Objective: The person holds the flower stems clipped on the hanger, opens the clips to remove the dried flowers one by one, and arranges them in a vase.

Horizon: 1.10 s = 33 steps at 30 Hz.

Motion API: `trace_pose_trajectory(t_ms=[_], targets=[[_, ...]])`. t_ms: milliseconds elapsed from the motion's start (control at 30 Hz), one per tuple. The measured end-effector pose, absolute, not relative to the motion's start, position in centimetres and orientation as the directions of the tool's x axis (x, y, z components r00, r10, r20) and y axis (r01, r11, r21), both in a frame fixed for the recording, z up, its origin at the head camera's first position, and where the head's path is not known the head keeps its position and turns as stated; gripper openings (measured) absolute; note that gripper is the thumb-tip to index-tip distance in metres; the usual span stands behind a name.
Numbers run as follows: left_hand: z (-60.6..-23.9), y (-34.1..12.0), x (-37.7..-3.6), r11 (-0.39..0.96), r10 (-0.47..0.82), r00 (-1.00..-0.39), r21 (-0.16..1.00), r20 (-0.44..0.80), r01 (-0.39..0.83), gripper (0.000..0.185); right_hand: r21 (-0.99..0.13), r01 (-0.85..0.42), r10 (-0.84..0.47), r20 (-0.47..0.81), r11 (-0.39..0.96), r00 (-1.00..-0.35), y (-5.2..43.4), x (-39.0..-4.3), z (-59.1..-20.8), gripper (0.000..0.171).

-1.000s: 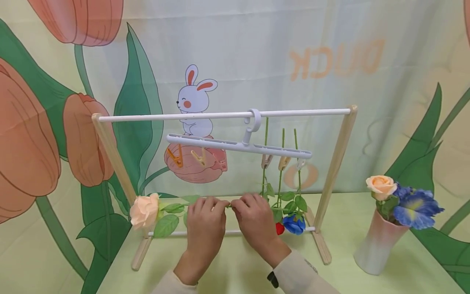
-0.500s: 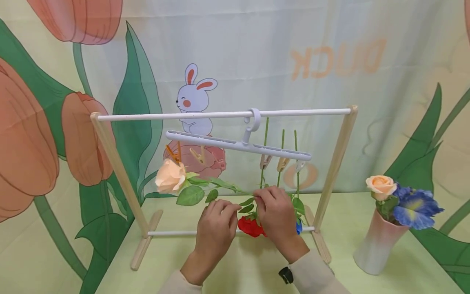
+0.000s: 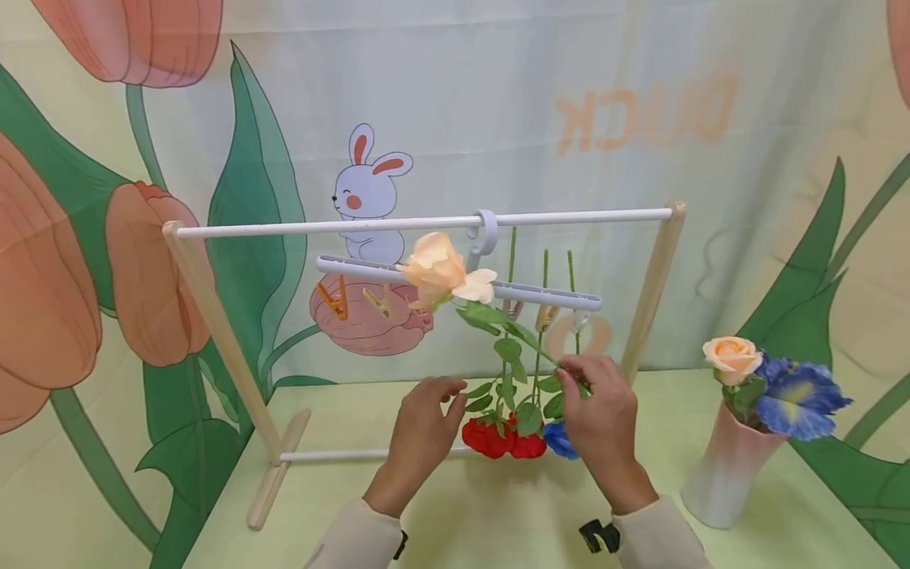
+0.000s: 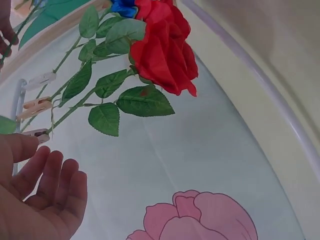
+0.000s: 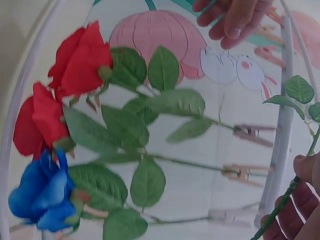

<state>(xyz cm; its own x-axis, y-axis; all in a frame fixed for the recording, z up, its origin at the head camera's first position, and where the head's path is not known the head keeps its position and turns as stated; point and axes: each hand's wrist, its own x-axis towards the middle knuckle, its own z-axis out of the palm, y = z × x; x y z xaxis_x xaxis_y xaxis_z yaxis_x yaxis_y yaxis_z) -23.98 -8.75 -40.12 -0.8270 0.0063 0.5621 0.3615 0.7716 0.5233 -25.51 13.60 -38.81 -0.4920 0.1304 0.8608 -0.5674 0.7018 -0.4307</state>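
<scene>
A person's right hand [image 3: 600,415] pinched the thin green stem [image 5: 281,206] of an artificial peach rose [image 3: 435,267] near its lower end, fingers curled round it, while the left hand [image 3: 421,427] hovered just beside it with fingers relaxed and loosely spread, holding nothing. The stem slanted up and to the left from the right hand, so that the peach bloom stood in front of the white plastic clip hanger [image 3: 540,295], just below the white top rail of the small wooden-sided rack [image 3: 657,273] from which the hanger hung. To the right of the bloom, three flowers hung head-down from the hanger's clothes pegs [image 5: 250,134]: two red roses [image 3: 501,438] and a blue flower [image 3: 558,440], their heads low, near the rack's bottom rail and between the two hands. Right of the rack, on the pale green table [image 3: 462,521], stood a pink vase [image 3: 718,482] holding another peach rose and a blue bloom. The held flower looked light and top-heavy, its wire-like stem probably stiff yet bendable and its fabric petals soft; the bare stem below the leaves seemed the safest place to take hold.
</scene>
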Motion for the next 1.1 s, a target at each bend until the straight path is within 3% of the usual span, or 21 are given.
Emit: trace_pose_trajectory(t_ms=[200, 500, 1100], targets=[[-39.2, -7.8, -25.6, 0.642, -0.001, -0.877, 0.673, 0.48, 0.367, 0.02, -0.507, -0.513, 0.232, 0.83, 0.692, -0.507, 16.4, -25.4, -38.2, 0.008], [-38.8, -5.4, -28.2, 0.465, -0.066, -0.941, 0.845, 0.332, 0.265, 0.031, -0.624, -0.421, 0.384, 0.76, 0.659, -0.525, 20.7, -24.6, -36.9, 0.012], [-38.1, -3.0, -31.3, 0.351, -0.067, -0.971, 0.917, 0.228, 0.191, 0.034, -0.787, -0.281, 0.604, 0.607, 0.55, -0.516, 27.3, -24.0, -35.0, 0.029]])
